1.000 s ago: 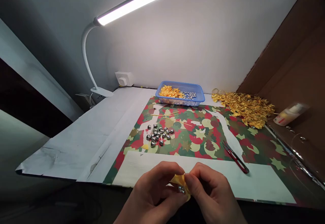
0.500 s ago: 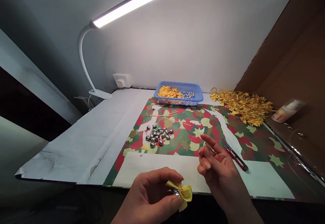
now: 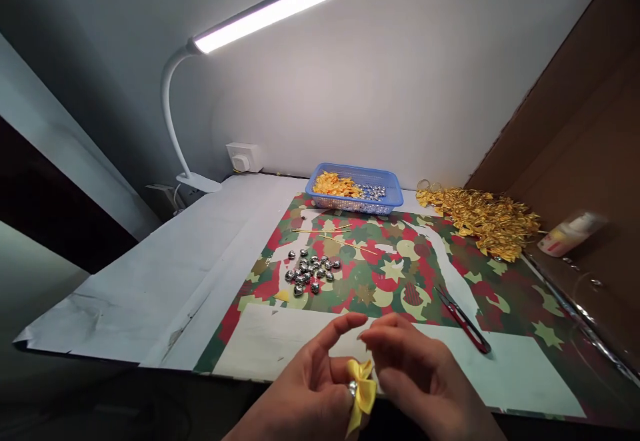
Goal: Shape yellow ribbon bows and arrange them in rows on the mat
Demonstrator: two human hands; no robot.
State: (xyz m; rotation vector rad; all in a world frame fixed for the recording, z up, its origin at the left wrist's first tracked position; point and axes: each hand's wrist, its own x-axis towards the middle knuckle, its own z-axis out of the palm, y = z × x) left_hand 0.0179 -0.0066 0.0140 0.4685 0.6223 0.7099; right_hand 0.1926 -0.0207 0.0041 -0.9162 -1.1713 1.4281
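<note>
My left hand (image 3: pixel 310 391) is closed at the table's front edge, pinching a yellow ribbon bow (image 3: pixel 367 396) with a small silver jingle bell (image 3: pixel 353 388) against it. The bow stands tilted, its loops sticking out past my thumb. Right beside it is my right hand (image 3: pixel 423 368), fingers curled together. What those fingers hold, if anything, is hidden. Several loose silver bells (image 3: pixel 305 273) lie in a cluster beyond my left hand. Red-handled thread snips (image 3: pixel 464 321) rest to the right on the patterned sheet.
A blue basket (image 3: pixel 395 200) at the back holds yellow bows and small bells. Farther right are a heap of golden bows (image 3: pixel 485 218) and a white bottle (image 3: pixel 567 236). Thin yellow strands (image 3: pixel 350 244) cross the patterned sheet. A white lamp (image 3: pixel 173 121) arches over the left side.
My right hand has come down and left, close against the bow. The bow has turned in my left hand, whose forefinger has lifted away from it.
</note>
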